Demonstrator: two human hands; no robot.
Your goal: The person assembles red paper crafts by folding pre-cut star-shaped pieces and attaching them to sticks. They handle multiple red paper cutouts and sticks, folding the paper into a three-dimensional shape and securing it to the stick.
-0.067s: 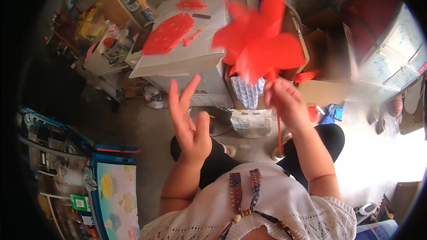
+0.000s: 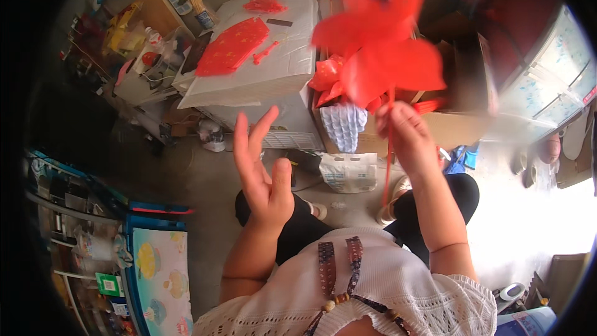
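Right hand [image 2: 404,130] grips a red pinwheel [image 2: 379,43] by its stick, blades above the fist; left hand [image 2: 264,168] open, empty, beside it; blurred blades look likely to tear if struck.

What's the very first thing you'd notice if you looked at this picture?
The big red pinwheel, blurry, held up by its thin stick in the right hand near the top middle. Next, the left hand, open and empty with fingers spread, in the centre. Behind it, flat red pieces lie on a white table.
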